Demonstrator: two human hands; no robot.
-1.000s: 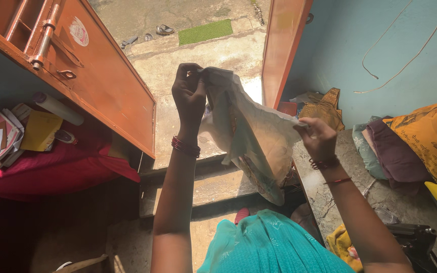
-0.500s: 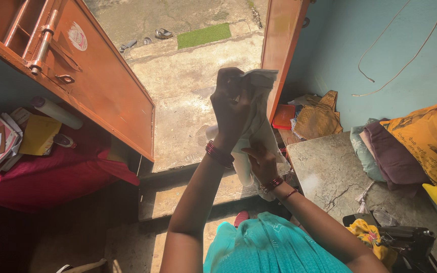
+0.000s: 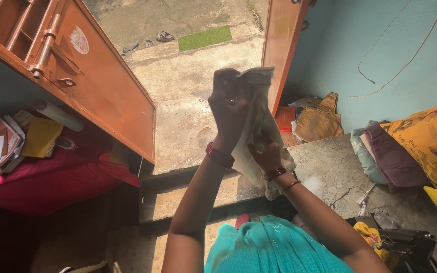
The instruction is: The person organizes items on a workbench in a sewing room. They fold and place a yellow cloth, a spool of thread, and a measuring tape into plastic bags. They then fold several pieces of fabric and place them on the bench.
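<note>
Teal garment; red bangles on left wrist [image 3: 220,155] & right wrist [image 3: 275,174], arms bare.

The left arm reaches up and forward, elbow slightly bent, and the left hand [image 3: 231,103] is raised highest, its back towards the camera and its fingers curled closed in a pinching grip. The right hand [image 3: 265,154] sits lower and just beside the left wrist (both wrists wear dark red bangles), fingers likewise closed in a grasp, forearm angling up from the lower right.
</note>
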